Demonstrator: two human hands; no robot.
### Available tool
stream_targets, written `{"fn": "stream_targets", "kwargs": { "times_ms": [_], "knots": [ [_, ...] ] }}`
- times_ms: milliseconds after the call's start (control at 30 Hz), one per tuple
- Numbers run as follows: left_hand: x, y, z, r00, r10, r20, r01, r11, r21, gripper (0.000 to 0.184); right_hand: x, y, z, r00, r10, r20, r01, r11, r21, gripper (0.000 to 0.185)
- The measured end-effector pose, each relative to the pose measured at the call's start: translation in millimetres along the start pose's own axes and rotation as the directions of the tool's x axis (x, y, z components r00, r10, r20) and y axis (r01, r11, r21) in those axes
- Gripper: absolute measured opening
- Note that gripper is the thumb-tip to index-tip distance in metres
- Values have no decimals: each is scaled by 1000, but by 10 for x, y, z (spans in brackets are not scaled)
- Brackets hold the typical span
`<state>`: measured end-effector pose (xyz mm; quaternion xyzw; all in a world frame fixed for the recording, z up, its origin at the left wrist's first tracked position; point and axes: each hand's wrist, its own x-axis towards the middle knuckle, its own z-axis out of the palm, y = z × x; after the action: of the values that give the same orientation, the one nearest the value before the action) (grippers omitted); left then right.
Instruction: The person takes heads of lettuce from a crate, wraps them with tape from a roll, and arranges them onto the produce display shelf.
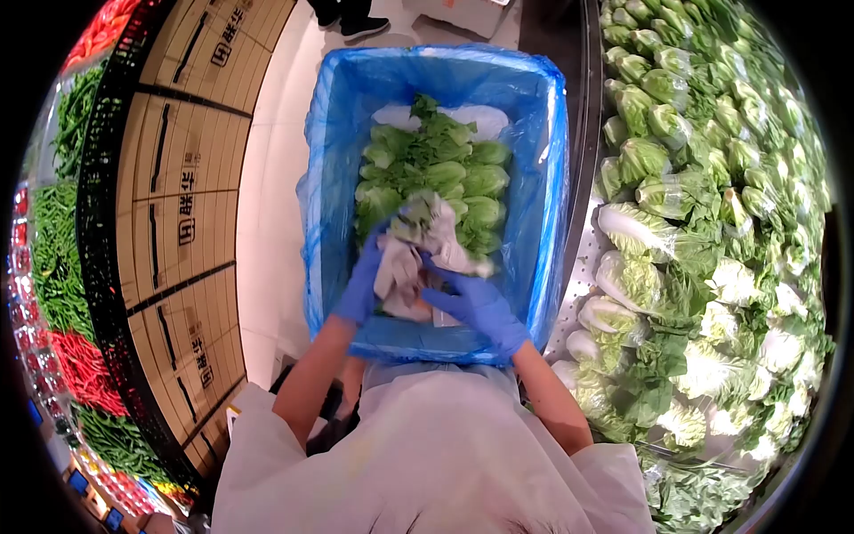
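White garment (418, 454) closest to me; past it, a crumpled pale wrap (403, 267) by the blue-lined bin's (436, 55) near edge.
I judge it light, soft, easily torn, best held by its sides; my left hand (360, 283) grips it, my right hand (480, 307), fingers parted, touches it, closure unclear.

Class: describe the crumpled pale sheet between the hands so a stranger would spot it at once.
Start at the blue plastic-lined bin in the middle. Near its lower edge, between the blue-gloved left hand and the blue-gloved right hand, is the crumpled pale sheet. Its whitish creases set it apart from the green leafy heads beyond.
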<state>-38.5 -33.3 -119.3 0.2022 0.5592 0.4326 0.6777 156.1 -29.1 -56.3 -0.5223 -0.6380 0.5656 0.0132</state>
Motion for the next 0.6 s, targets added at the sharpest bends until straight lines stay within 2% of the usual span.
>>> {"fn": "stream_targets", "kwargs": {
  "times_ms": [33, 67, 100, 133, 167, 200, 233, 267, 300, 333, 367, 400, 433, 467, 500, 533, 567, 600],
  "knots": [
    [217, 113, -85, 997, -39, 61, 51, 977, -206, 57, -52, -108, -131, 991, 133, 19, -134, 984, 115, 46],
    [503, 148, -168, 993, 85, 81, -76, 991, -109, 51, -109, -178, -231, 976, 214, -50, -200, 960, 197, 47],
    [803, 172, -207, 973, 201, 110, -200, 980, -19, 45, -96, -58, -207, 974, 221, -57, -206, 958, 202, 47],
    [1051, 327, -105, 902, 388, 187, -420, 889, 181, 41, -69, 145, -133, 959, 226, -173, -124, 879, 460, 46],
    [1265, 526, 35, 793, 533, 296, -609, 713, 346, 37, -88, 293, -102, 925, 260, -278, -7, 742, 671, 45],
    [1436, 748, 165, 708, 548, 446, -704, 502, 502, 40, -140, 368, -138, 911, 342, -230, -76, 688, 722, 40],
    [1637, 904, 247, 621, 510, 595, -768, 244, 592, 44, -190, 398, -148, 907, 353, -227, -84, 683, 725, 40],
    [1915, 940, 266, 522, 481, 705, -779, -69, 624, 44, -263, 402, -155, 895, 375, -240, -47, 615, 787, 38],
    [2168, 940, 279, 432, 407, 804, -724, -375, 579, 45, -338, 413, -159, 882, 400, -251, -7, 542, 841, 37],
    [2327, 929, 255, 434, 401, 807, -734, -362, 575, 45, -426, 438, -153, 856, 430, -287, -24, 587, 809, 34],
    [2451, 919, 166, 409, 223, 885, -643, -617, 453, 43, -534, 457, -150, 848, 450, -281, -38, 581, 813, 34],
    [2619, 915, 49, 409, 32, 912, -520, -813, 262, 40, -640, 476, -157, 823, 495, -277, -52, 552, 832, 33],
    [2949, 744, -203, 321, 116, 940, -490, -829, 270, 35, -733, 521, -153, 798, 538, -273, -61, 522, 851, 32],
    [2937, 692, -204, 701, 227, 676, -517, -490, 702, 31, -820, 628, -93, 764, 559, -322, -43, 543, 839, 30],
    [3123, 615, -412, 788, 92, 609, -446, -597, 667, 35, -887, 661, -78, 753, 573, -323, -44, 534, 844, 30],
    [3583, 335, -799, 773, 235, 589, -334, -639, 693, 41, -945, 672, -72, 729, 618, -296, -43, 472, 880, 30],
    [3781, 164, -934, 561, 666, 491, -455, -247, 855, 41, -994, 682, -62, 704, 660, -261, -43, 407, 913, 29],
    [3615, 313, -858, 591, 530, 608, -393, -469, 791, 39, -1023, 698, -47, 698, 654, -293, -45, 447, 893, 29]
  ]
}}
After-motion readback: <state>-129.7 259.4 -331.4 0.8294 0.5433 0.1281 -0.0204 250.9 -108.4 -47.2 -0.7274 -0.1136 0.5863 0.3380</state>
